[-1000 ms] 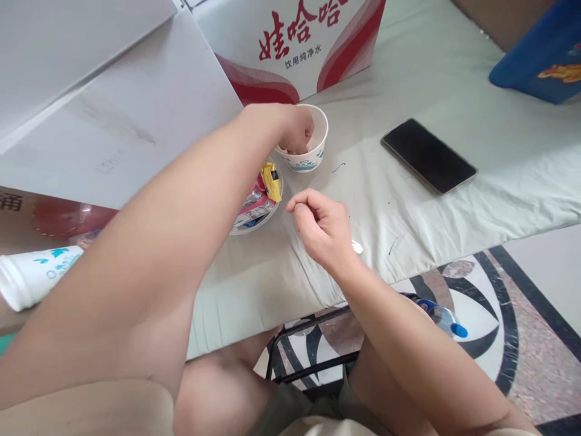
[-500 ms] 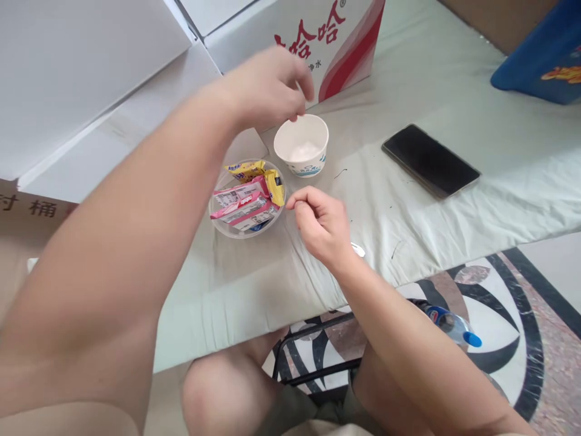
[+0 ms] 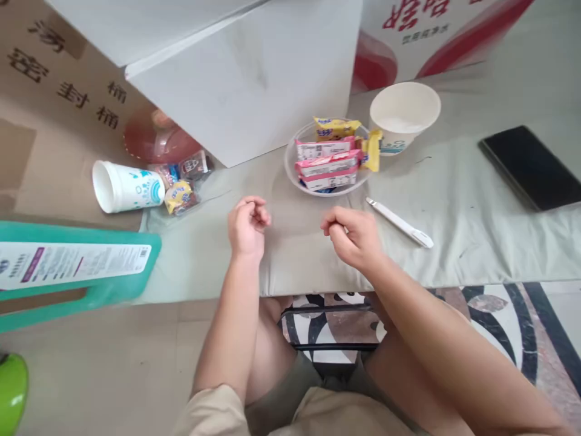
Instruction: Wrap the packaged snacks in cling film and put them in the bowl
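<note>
My left hand point(image 3: 247, 227) is held over the front of the cloth-covered table, fingers curled in loosely, and nothing shows in it. To its right my right hand point(image 3: 351, 236) is closed in a fist with nothing visible inside. Just beyond both hands stands a clear plastic bowl point(image 3: 290, 166) of wrapped snacks point(image 3: 329, 169), pink-and-white packs and yellow ones. A white paper cup point(image 3: 394, 124) with a blue print stands upright behind the bowl's right side. Beside my right hand lies a slim white utility knife point(image 3: 399, 223); neither hand touches it.
A phone point(image 3: 533, 166) lies at the right. White boxes point(image 3: 272, 79) and a red-and-white carton point(image 3: 436, 48) line the back. At the left are a tipped paper cup point(image 3: 129, 186), wrapped snacks in a clear container point(image 3: 184, 188), a reddish lid-like object point(image 3: 154, 136) and a green jug point(image 3: 131, 260).
My left hand has drawn back from over the upright paper cup to the table's front. The view has swung left, bringing the tipped cup and green jug into sight. My right hand stays closed.
</note>
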`<state>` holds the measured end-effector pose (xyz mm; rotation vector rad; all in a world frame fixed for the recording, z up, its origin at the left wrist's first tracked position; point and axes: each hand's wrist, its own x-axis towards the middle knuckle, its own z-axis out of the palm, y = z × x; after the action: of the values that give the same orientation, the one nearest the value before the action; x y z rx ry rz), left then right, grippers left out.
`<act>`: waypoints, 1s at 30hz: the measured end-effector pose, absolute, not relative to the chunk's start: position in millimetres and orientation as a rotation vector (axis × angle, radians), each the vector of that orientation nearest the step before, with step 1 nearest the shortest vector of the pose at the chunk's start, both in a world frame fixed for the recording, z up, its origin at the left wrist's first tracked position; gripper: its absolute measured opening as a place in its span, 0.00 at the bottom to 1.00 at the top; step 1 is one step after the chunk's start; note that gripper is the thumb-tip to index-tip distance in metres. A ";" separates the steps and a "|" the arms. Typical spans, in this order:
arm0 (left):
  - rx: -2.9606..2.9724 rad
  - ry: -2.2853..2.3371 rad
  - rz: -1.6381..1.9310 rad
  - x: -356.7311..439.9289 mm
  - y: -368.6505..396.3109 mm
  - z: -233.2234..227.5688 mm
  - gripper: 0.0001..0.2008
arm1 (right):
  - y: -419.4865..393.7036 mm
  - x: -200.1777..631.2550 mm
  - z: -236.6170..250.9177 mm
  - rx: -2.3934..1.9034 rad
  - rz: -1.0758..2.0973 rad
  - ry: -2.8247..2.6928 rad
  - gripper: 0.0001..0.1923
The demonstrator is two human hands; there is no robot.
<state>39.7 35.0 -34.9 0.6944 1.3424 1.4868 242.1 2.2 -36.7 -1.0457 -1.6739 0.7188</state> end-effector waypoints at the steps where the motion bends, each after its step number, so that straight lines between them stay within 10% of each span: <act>1: 0.697 1.354 1.472 35.6 36.3 -44.7 0.06 | 0.0 238.1 -40.0 -1.064 0.697 -1.708 0.11; 14: 1.282 1.094 1.122 30.5 38.0 -75.9 0.23 | 14.0 198.9 -58.5 -1.294 0.508 -1.665 0.12; 21: 1.297 1.093 1.155 31.3 42.3 -80.3 0.23 | 26.1 248.0 -56.6 -1.280 -0.182 -1.511 0.19; 30: 1.336 1.144 1.181 43.2 47.0 -85.3 0.24 | 52.1 277.2 -66.8 -1.425 0.011 -1.616 0.22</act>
<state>43.2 47.0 -85.3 1.3364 1.1442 1.1809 277.2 52.1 -66.8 -1.4253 -1.6158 0.0107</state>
